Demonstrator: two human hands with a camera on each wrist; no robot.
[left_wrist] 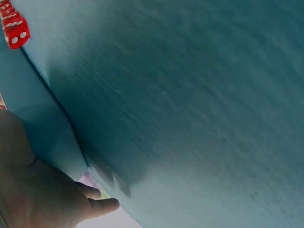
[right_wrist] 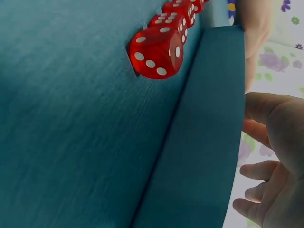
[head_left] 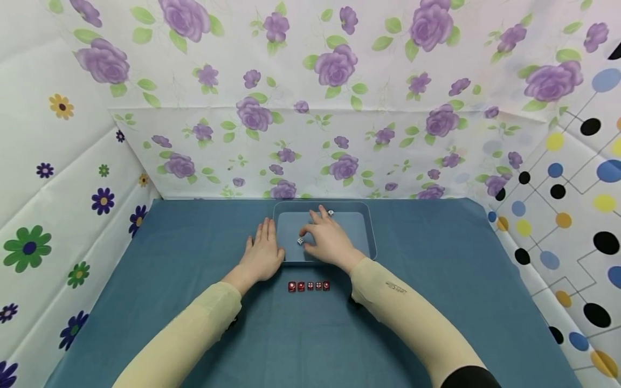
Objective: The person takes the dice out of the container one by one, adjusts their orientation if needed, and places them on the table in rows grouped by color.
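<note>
A blue-grey tray [head_left: 372,231] lies on the cloth. Inside it, a white die [head_left: 300,241] sits toward the left, and another white die [head_left: 331,213] is near the far wall. My right hand [head_left: 330,240] reaches over the tray's near wall, thumb and index finger apart on either side of the left white die, other fingers stretched forward. In the right wrist view the tray wall [right_wrist: 204,128] hides those fingertips. My left hand [head_left: 262,252] lies along the tray's left side with straight fingers, thumb at the near left corner.
A row of several red dice [head_left: 310,286] stands on the blue cloth [head_left: 301,345] in front of the tray. Behind the table hangs a rose-patterned sheet [head_left: 296,134]. Flowered and dotted sheets border the left and right sides.
</note>
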